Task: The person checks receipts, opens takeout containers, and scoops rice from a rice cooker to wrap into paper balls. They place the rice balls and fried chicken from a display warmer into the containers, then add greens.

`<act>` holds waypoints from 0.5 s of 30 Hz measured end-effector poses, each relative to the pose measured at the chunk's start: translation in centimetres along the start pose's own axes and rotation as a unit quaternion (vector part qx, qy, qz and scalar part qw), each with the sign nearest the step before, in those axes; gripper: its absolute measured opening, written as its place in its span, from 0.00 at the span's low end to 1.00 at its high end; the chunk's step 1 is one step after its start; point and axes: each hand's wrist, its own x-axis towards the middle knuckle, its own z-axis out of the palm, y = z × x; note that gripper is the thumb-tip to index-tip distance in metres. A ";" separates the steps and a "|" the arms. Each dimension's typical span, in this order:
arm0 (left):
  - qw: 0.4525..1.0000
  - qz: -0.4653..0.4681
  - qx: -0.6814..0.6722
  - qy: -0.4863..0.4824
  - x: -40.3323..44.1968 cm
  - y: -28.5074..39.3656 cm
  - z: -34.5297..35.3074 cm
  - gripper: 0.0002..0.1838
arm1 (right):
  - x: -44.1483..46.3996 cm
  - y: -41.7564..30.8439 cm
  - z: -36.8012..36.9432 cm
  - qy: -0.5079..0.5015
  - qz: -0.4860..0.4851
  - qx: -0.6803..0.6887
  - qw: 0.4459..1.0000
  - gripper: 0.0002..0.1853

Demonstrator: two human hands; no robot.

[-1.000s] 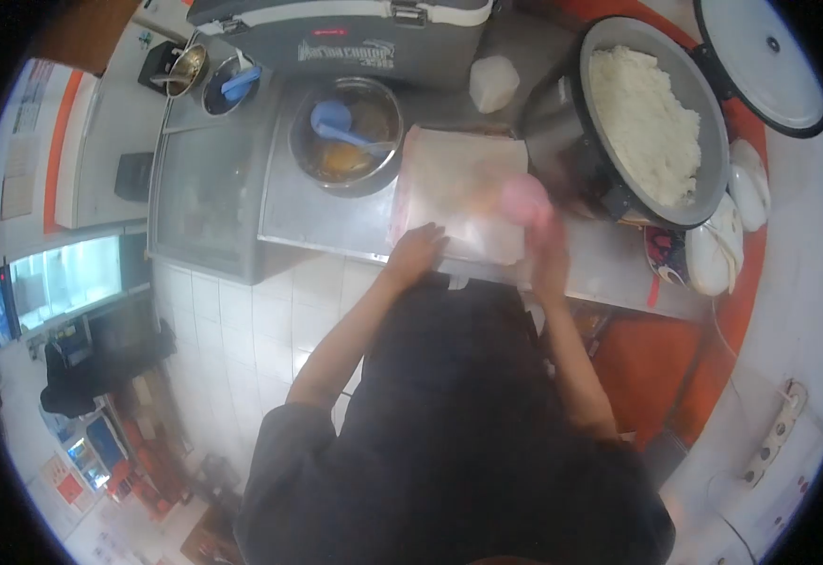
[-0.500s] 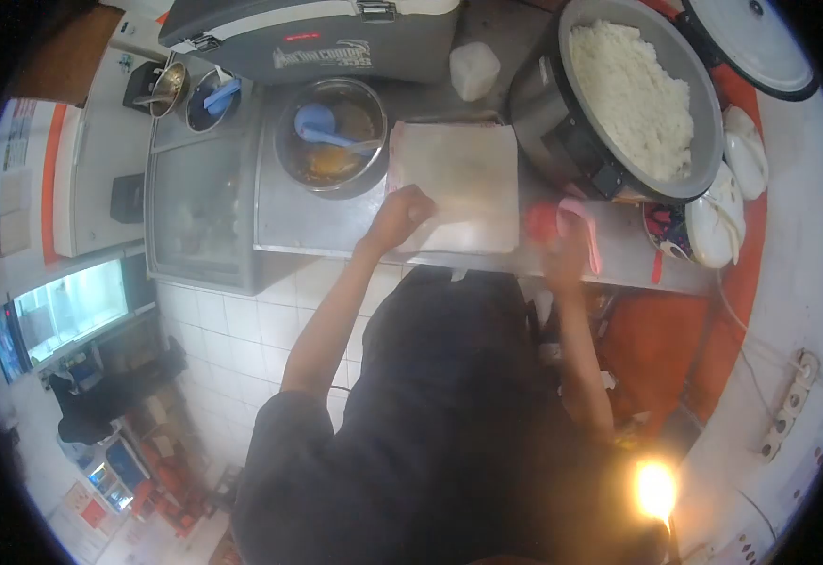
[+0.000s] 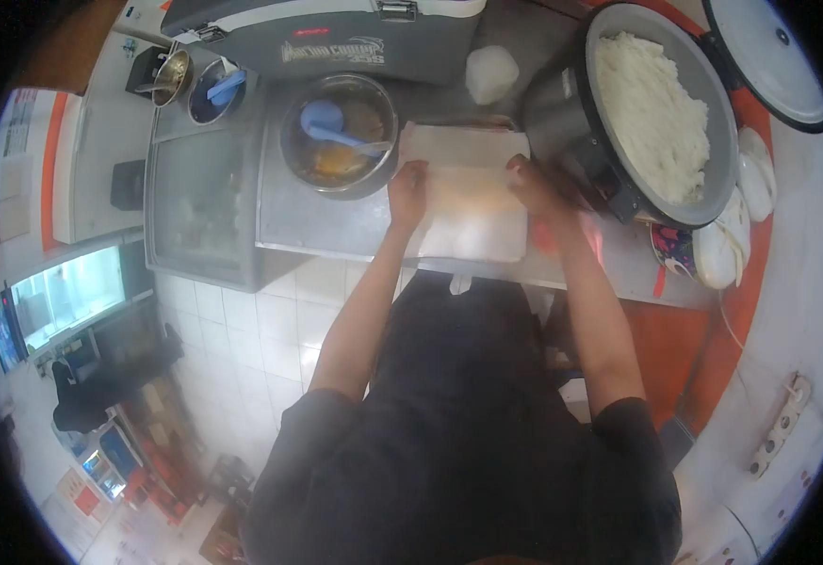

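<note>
The paper stack (image 3: pixel 468 193) lies flat on the metal counter (image 3: pixel 322 226), between the person's two hands, its near edge close to the counter's front. The left hand (image 3: pixel 407 193) is at the stack's left edge towards the far corner, its fingers curled inward; whether they pinch a sheet cannot be told. The right hand (image 3: pixel 534 188) is at the opposite edge, also near the far corner, bent and blurred, so its grip on the paper cannot be made out either. The sheets look thin, pale and smooth; each one is probably light and floppy, quick to crease or tear, and perhaps a little slippery against the next, whereas the whole stack should feel firmer and weigh somewhat more. The two side edges near the far corners seem the best places to take hold, with a light pinch and even tension that keeps a sheet from sagging in the middle. To the left of the paper stack stands a metal bowl (image 3: pixel 364 98) with a blue ladle (image 3: pixel 321 120) in it; to its right is the large pot (image 3: pixel 560 122) of white rice (image 3: pixel 651 118). A blurred pink thing (image 3: pixel 592 235) lies just beside the stack on the right, partly hidden by the right forearm.
</note>
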 end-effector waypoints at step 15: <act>0.912 -0.129 0.374 -0.107 -2.1 4.5 -3.1 0.23 | -3.6 -6.0 9.9 0.108 -0.073 -0.193 0.972 0.35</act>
